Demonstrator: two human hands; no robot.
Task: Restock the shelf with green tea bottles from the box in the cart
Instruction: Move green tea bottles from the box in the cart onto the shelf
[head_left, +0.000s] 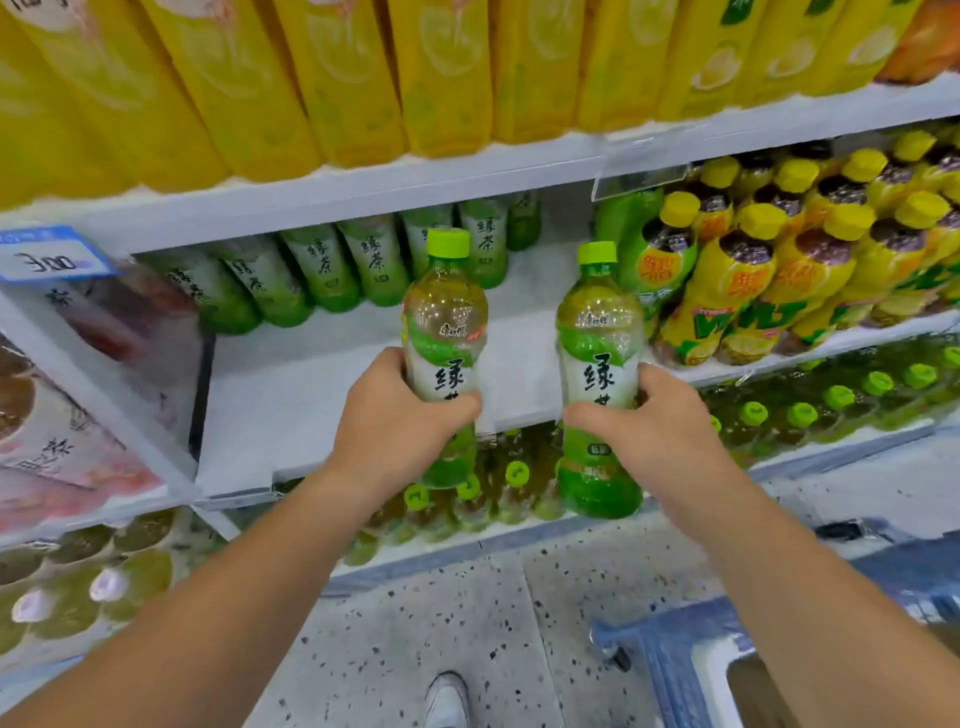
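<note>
Green tea bottles: 2 in play, one per hand, both upright, held just in front of the shelf (311, 405) edge over its bare stretch. Neither is set down yet. I see left bottle (445, 332) in left hand (400, 415), right bottle (597, 332) in right hand (654, 421).

Handling, my read: full sealed PET, so moderate weight. Body is stiff enough but gives if squeezed hard, and the label film looks slick. Best hold is mid-body at the label, which is where both hands are now, fingers wrapped round and thumb across the front. I wouldn't carry by the cap (448, 243).

Pose: both forearms stretched fwd and a bit up, hands side by side, clear gap btw the bottles.

Back row (322, 270) of the same tea stands at the shelf rear. Yellow-cap bottles (753, 270) are packed right of the gap and the right bottle is near them, so knock risk there. Cart (670, 654) frame shows bottom right; box I can't make out.
</note>
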